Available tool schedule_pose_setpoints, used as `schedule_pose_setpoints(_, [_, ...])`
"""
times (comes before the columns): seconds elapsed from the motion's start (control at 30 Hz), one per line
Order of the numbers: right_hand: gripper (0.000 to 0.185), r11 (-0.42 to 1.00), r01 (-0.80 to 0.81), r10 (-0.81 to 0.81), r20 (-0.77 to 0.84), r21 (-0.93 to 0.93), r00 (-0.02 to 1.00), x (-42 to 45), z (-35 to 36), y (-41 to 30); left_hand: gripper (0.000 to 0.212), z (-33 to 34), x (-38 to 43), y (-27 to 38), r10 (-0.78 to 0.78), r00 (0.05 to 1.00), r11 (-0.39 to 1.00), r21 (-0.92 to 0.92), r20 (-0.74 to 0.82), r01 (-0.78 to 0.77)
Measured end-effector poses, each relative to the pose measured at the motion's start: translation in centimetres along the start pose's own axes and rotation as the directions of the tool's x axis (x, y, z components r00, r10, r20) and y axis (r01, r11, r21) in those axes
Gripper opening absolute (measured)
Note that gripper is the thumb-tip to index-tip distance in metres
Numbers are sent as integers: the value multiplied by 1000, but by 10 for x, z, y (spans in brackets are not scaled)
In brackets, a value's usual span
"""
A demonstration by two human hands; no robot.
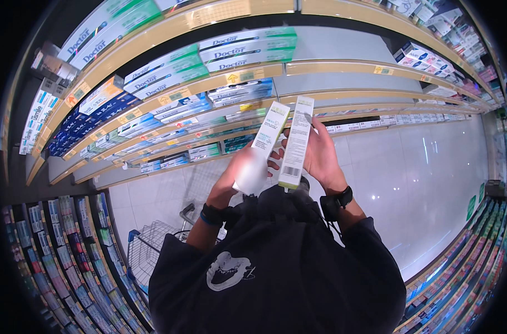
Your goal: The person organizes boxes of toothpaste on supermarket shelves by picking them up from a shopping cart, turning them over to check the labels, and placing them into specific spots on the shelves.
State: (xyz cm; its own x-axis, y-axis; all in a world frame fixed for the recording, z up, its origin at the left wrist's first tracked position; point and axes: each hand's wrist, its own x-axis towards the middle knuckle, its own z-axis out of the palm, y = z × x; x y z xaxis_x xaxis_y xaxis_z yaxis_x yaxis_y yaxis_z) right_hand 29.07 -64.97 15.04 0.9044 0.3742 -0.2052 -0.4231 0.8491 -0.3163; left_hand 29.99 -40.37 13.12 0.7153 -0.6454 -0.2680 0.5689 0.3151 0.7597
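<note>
In the head view, my left hand (231,170) holds a long, narrow white toothpaste carton (271,125), tilted with its top leaning right. A blurred patch covers the carton's lower part. My right hand (323,152) grips a second long white carton (296,144), which stands nearly parallel to the first. This one has a green lower end, small print and a barcode on the side facing up. Both cartons are side by side in front of my chest, their upper ends close together. Some fingers are hidden behind the cartons.
Curved-looking shelves (245,78) with stacked toothpaste boxes (229,50) run across the top. A wire shopping cart (147,246) stands at lower left on the tiled floor (383,167). More stocked racks (65,250) rise at lower left, and others (458,267) at lower right.
</note>
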Motion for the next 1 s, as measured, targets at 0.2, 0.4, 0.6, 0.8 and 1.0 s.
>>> schedule_pose_setpoints(0.2, [58,971,-174,171,35,165,985,-8,-21,-87,80,58,72,-12,64,983,927,-376,174,7])
schedule_pose_setpoints(0.4, [66,734,-443,348,276,514,896,-3,-49,-153,87,85,122,-28,184,928,828,-560,324,31])
schedule_pose_setpoints(0.6, [72,776,-490,352,372,396,859,0,-73,-181,91,101,143,-36,211,937,791,-612,279,4])
schedule_pose_setpoints(0.8, [63,988,-144,151,147,-52,978,14,-69,-198,79,121,144,-33,229,969,958,-157,-91,-241])
schedule_pose_setpoints(1.0, [54,898,146,-95,142,-415,985,41,-57,-228,76,113,144,-33,492,814,829,450,-307,-331])
